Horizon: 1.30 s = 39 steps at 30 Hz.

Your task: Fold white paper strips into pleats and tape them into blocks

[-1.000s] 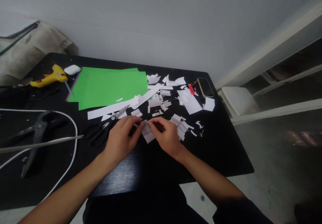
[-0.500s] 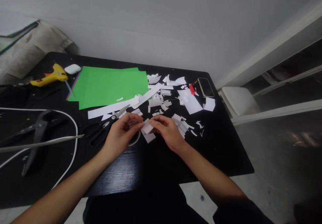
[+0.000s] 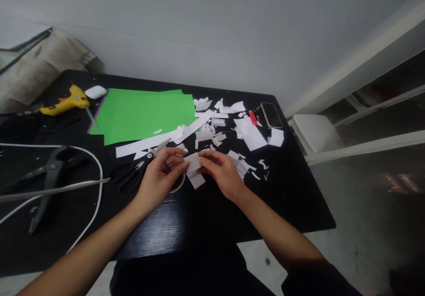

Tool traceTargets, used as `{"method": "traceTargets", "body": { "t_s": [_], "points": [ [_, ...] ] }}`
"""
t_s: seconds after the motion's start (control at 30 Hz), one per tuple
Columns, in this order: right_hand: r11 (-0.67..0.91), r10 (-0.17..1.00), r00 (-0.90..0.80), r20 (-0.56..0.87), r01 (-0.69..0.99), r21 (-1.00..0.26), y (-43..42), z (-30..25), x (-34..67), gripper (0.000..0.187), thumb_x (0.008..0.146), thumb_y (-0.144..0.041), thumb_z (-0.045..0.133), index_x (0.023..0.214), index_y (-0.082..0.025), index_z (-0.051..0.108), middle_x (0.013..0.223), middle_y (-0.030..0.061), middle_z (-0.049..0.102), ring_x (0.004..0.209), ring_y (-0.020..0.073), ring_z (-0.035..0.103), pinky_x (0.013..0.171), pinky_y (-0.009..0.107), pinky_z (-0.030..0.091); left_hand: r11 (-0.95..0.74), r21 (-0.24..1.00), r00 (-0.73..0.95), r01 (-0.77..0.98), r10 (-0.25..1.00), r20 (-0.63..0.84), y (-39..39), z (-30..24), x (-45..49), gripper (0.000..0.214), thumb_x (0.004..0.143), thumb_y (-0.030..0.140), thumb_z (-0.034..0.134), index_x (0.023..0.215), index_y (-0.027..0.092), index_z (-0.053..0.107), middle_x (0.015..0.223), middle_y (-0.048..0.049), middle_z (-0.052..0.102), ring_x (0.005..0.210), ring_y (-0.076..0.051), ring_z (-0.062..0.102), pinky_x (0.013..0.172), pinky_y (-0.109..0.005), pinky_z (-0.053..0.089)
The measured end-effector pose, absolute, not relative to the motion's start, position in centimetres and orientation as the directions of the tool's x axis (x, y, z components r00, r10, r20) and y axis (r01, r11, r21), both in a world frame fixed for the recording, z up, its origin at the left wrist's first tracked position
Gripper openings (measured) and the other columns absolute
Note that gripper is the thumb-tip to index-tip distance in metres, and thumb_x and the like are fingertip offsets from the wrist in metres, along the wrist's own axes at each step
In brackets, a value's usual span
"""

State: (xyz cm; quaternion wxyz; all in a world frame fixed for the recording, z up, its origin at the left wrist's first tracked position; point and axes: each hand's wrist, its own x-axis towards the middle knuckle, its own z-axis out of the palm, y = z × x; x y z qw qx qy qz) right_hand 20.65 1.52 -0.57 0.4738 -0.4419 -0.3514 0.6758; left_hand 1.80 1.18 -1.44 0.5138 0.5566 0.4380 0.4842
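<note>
A small piece of white paper (image 3: 192,160) is pinched between both my hands, above the black table. My left hand (image 3: 160,174) grips its left edge with thumb and forefinger. At the right edge, my right hand (image 3: 222,172) holds it the same way, the fingertips partly covering it. Just below lies another white paper piece (image 3: 196,181); whether it touches the held one I cannot tell. Black-handled scissors (image 3: 141,165) rest beside my left hand, blades pointing away to the right. Part of a round ring-like object (image 3: 180,185) shows under my left hand.
Green sheets (image 3: 146,114) lie at the back, with a long white strip (image 3: 149,143) over their front edge. Many paper scraps (image 3: 212,134) spread rightward to a phone (image 3: 271,115). A yellow glue gun (image 3: 68,101), white cable (image 3: 99,167) and dark pliers-like tool (image 3: 51,172) occupy the left.
The held paper has turned slightly, its face now flatter and wider between my fingers. Both hands have barely shifted; everything else stays in place.
</note>
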Motion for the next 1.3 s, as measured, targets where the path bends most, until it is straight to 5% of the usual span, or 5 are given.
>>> {"method": "traceTargets", "body": {
  "t_s": [0.3,0.43,0.6,0.83,1.3],
  "points": [
    [-0.484,0.866,-0.341,-0.367,-0.383,-0.787,1.9,-0.4,21.0,0.031,0.070,-0.039,0.091,0.083,-0.018,0.073,0.079,0.0000,0.072,0.071,0.0147,0.071,0.075,0.032,0.065,-0.179,0.982,0.122,0.058,0.978,0.171,1.1,-1.4,1.8,0.014,0.093,0.028,0.068,0.099,0.022,0.057,0.079,0.0019,0.066,0.068,-0.013,0.068,0.062,-0.026,0.057],
    [-0.262,0.951,-0.237,-0.201,-0.265,-0.928,1.6,-0.4,20.8,0.024,0.079,-0.040,0.083,0.084,-0.020,0.072,0.083,-0.0004,0.070,0.074,0.0151,0.070,0.078,0.033,0.063,-0.279,0.930,0.126,0.238,0.959,0.255,1.1,-1.4,1.6,0.006,0.094,0.025,0.067,0.095,0.022,0.062,0.081,0.0013,0.068,0.071,-0.014,0.067,0.063,-0.027,0.055],
    [0.121,0.978,-0.179,0.107,0.073,-0.990,0.9,-0.7,20.7,0.011,0.091,-0.032,0.068,0.089,-0.021,0.070,0.083,0.0010,0.069,0.078,0.0162,0.067,0.075,0.029,0.058,-0.487,0.718,0.222,0.498,0.872,0.437,0.8,-1.3,1.4,0.004,0.098,0.021,0.064,0.099,0.021,0.068,0.095,-0.0030,0.071,0.083,-0.017,0.067,0.073,-0.029,0.055],
    [0.321,0.943,-0.205,0.264,0.334,-0.886,0.7,-0.9,20.7,0.008,0.094,-0.023,0.063,0.095,-0.020,0.070,0.089,0.0036,0.073,0.080,0.0169,0.069,0.077,0.029,0.057,-0.608,0.546,0.357,0.576,0.788,0.501,0.6,-1.9,1.4,0.012,0.103,0.017,0.057,0.112,0.017,0.066,0.100,-0.0066,0.073,0.092,-0.018,0.070,0.083,-0.030,0.057],
    [0.678,0.732,-0.416,0.539,0.516,-0.523,0.6,-1.4,20.9,0.013,0.104,-0.016,0.052,0.108,-0.016,0.065,0.094,0.0105,0.071,0.089,0.0220,0.068,0.081,0.036,0.061,-0.714,0.369,0.473,0.595,0.682,0.557,0.3,-1.3,1.3,0.018,0.100,0.009,0.056,0.115,0.008,0.066,0.105,-0.0134,0.073,0.094,-0.023,0.071,0.086,-0.035,0.061]
  ]
}}
